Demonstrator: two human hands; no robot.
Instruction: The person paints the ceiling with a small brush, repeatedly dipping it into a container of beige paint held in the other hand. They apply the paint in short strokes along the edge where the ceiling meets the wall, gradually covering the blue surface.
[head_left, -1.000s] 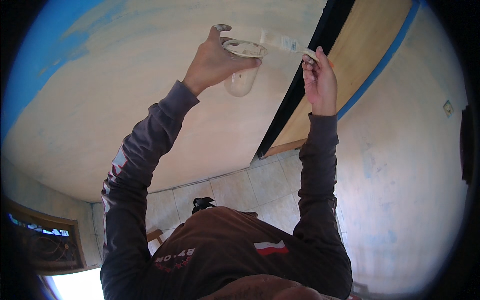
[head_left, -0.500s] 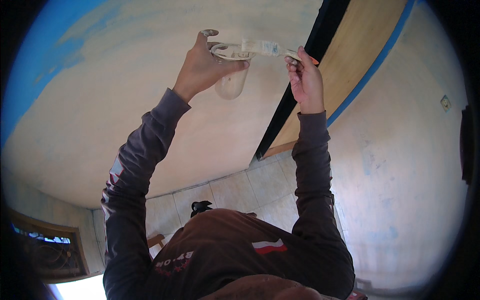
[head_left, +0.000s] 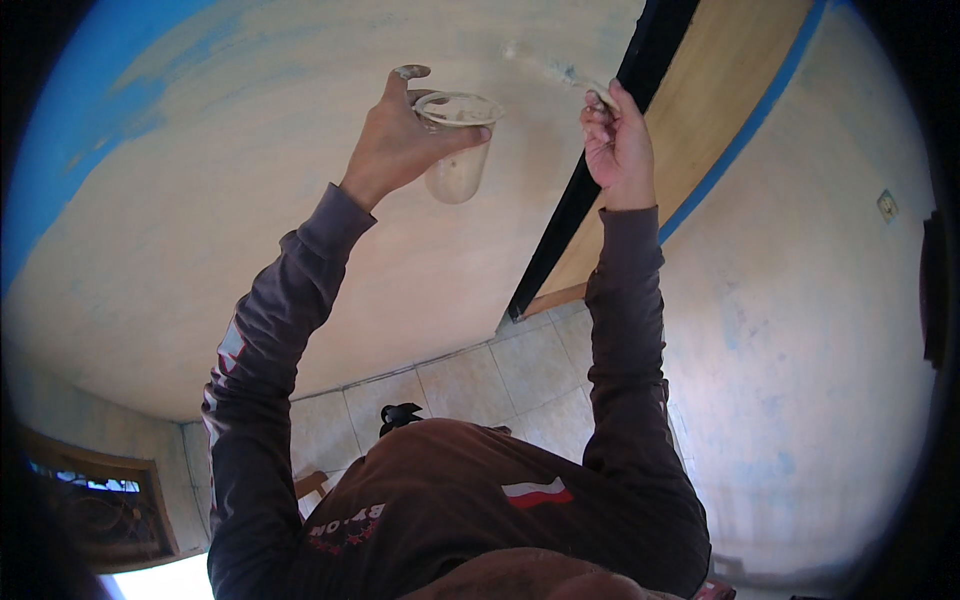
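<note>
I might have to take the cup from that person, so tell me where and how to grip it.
Probably best around the lower body of the clear cup, coming from the person's right: the left hand wraps its upper left side, while the rounded wall below is free.

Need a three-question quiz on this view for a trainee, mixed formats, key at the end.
1. Multiple choice: what does the left hand hold?
a) a roller
b) a clear cup
c) a rag
2. True or false: the right hand is empty.
3. Fill in the missing word: the bright patch at the picture's upper left is coloured ____.

Key:
1. b; the thumb and fingers grip it near its rim.
2. False; it holds a paintbrush, blurred here.
3. blue
</note>
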